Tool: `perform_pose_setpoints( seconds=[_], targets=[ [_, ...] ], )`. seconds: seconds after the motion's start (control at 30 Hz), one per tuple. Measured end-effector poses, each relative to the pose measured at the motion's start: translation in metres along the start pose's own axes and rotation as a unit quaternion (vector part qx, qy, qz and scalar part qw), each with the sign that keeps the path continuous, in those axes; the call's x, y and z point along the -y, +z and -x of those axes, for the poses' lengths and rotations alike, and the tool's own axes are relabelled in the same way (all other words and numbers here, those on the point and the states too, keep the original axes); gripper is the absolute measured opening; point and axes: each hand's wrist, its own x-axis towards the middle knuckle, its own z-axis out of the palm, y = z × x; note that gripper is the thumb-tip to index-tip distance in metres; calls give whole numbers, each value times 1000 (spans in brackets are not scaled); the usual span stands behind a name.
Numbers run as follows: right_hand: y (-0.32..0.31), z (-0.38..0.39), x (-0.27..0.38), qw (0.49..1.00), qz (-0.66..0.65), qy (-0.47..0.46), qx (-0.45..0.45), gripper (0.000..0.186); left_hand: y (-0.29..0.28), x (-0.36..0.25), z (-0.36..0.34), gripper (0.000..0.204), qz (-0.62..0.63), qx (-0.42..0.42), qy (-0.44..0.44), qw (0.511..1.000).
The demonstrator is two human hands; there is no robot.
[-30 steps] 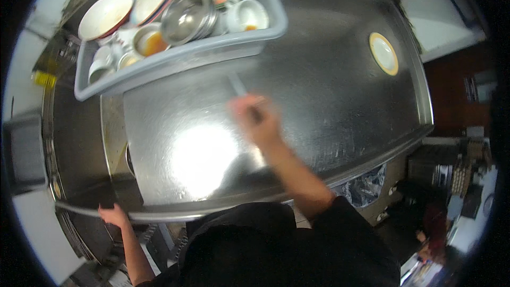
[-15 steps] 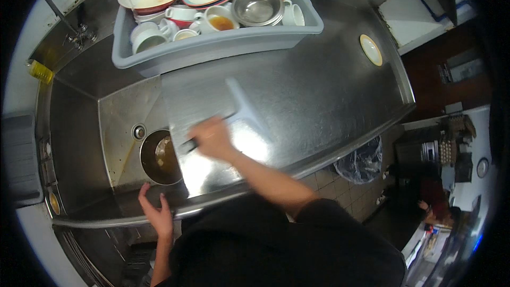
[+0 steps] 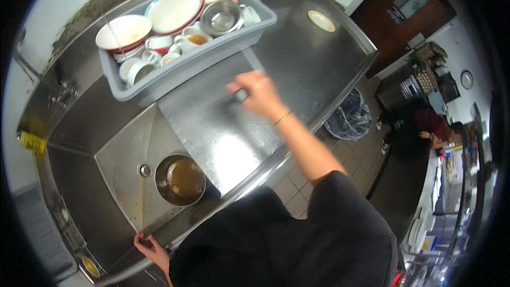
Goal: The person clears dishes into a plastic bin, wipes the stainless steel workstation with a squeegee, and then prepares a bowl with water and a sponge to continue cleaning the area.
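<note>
My right hand (image 3: 259, 94) is wrapped round the dark handle of a squeegee (image 3: 253, 59) over the steel counter (image 3: 313, 58). Its pale grey blade lies close to the front of a grey bus tub (image 3: 199, 65); my hand hides part of the tool. At the front edge of the sink (image 3: 119, 154), my left hand (image 3: 154, 251) has its fingers apart and holds nothing; whether it presses on the rim is hard to tell. Inside the sink, a round metal pot (image 3: 180, 179) with brown liquid stands beside the drain.
Stacked plates (image 3: 172, 10), white cups (image 3: 141, 72) and metal bowls (image 3: 222, 17) fill the tub. A small yellow-rimmed dish (image 3: 321, 21) lies on the counter's far right. Below the counter stands a lined trash bin (image 3: 349, 117). Another person (image 3: 427, 122) is farther off at right.
My right hand has swept the squeegee away from me and to the right, up toward the tub. My left hand has lowered to the sink's front edge. The whole view has turned.
</note>
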Motion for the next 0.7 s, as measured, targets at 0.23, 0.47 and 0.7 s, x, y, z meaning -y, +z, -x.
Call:
perform_pose_setpoints(
  seconds=[0.23, 0.47, 0.7],
  targets=[
    [4, 70, -82, 921, 113, 288, 239, 33, 25, -35, 2, 38, -125, 34, 1, 992],
    [128, 81, 214, 929, -322, 95, 158, 15, 21, -24, -2, 42, -186, 33, -27, 982],
    [172, 59, 184, 829, -506, 188, 147, 19, 29, -9, -12, 44, -234, 40, -56, 970]
  ],
)
